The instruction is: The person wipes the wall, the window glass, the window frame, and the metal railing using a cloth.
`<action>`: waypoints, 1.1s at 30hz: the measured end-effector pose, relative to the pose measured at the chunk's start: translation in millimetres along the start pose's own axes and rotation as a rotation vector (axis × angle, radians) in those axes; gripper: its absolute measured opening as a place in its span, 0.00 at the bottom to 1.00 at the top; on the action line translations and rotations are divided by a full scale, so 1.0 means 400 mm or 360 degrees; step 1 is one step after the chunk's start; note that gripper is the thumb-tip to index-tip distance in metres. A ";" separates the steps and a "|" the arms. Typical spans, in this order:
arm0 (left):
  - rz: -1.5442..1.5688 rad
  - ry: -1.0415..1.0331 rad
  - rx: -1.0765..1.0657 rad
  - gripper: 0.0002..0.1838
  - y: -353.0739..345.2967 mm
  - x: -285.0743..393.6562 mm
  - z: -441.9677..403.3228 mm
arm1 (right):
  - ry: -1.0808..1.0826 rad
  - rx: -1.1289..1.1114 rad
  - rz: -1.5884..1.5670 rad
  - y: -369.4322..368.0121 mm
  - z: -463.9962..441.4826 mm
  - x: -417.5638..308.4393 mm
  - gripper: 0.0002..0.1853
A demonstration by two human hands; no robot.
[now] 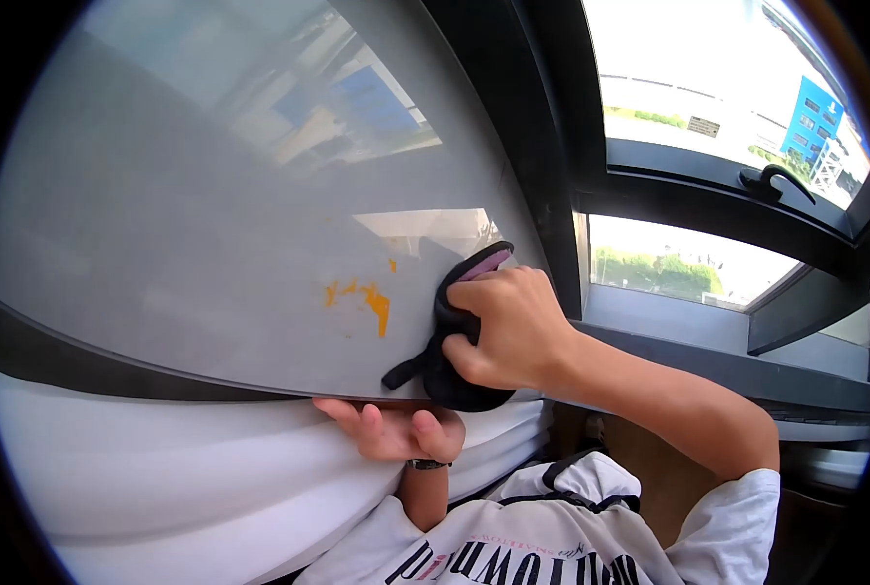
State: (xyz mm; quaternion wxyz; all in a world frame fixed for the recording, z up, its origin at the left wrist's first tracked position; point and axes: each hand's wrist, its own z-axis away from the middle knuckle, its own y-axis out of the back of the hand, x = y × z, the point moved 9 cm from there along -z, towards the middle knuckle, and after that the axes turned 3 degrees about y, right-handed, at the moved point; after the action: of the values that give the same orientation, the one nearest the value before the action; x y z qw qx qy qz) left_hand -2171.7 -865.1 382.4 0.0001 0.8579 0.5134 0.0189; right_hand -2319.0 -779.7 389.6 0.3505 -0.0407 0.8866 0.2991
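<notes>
My right hand [515,327] is closed around a bunched black cloth [459,375] with a pinkish-purple patch showing at its top. The cloth rests at the near right edge of a glossy grey tabletop [191,234], and one narrow end of it sticks out to the left. An orange-yellow smear [376,304] in several broken patches lies on the surface, left of the cloth and apart from it. Below the table's near edge my left hand [396,432] is palm up with its fingers spread, holding nothing; the fingertips are at the rim.
White draped fabric [162,468] hangs along the near side of the table. To the right stands a dark-framed window [678,166] with a black handle [778,183]. Bright reflections cross the far part of the tabletop. A dark ledge [708,366] runs under the window.
</notes>
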 end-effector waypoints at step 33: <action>-0.0145 0.0171 0.0208 0.25 0.035 0.002 0.032 | -0.0037 -0.0146 -0.0152 0.033 -0.086 0.141 0.15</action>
State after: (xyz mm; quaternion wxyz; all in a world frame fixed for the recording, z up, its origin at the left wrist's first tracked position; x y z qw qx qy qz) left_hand -2158.5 -870.7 370.1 -0.0826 0.8296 0.5513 0.0315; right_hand -2385.7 -780.4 379.5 0.3725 -0.0956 0.8649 0.3227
